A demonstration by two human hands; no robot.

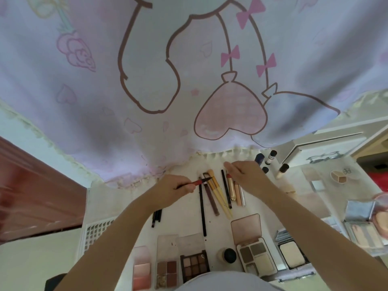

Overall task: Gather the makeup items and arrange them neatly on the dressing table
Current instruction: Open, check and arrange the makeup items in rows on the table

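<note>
From the head camera, a white dressing table (184, 208) runs toward a hanging pale curtain printed with a cartoon figure, pink bows and a pink heart (147, 80).

The left hand (175, 189) has its fingers curled round a slim red-handled pen with a dark tip (198, 182), held just above the table with the tip pointing right toward the far ends of a row of sticks. The right hand (244, 175) hovers over the right side of that row, near the far edge, its fingers loosely extended and grasping nothing that can be seen.

The row lies in the middle of the table, running from the far edge toward the near one: a long thin black pencil (202, 213), a dark plum stick (212, 201), two yellow-handled brushes (221, 198), another black pencil (226, 190), and gold and rose-gold tubes (236, 191) just beside it.

A short dark pencil pair (156, 217) lies toward the left edge, partly under the left forearm.

Along the near edge sit a pink blush palette (142, 269), a brown four-pan palette (167, 271), a dark nine-pan eyeshadow palette (194, 267), a small round dark-capped jar (227, 255), an open rose-lidded brow palette (255, 257) and a white powder compact (291, 255).

Small dark-capped bottles (271, 157) stand at the far right corner.
</note>
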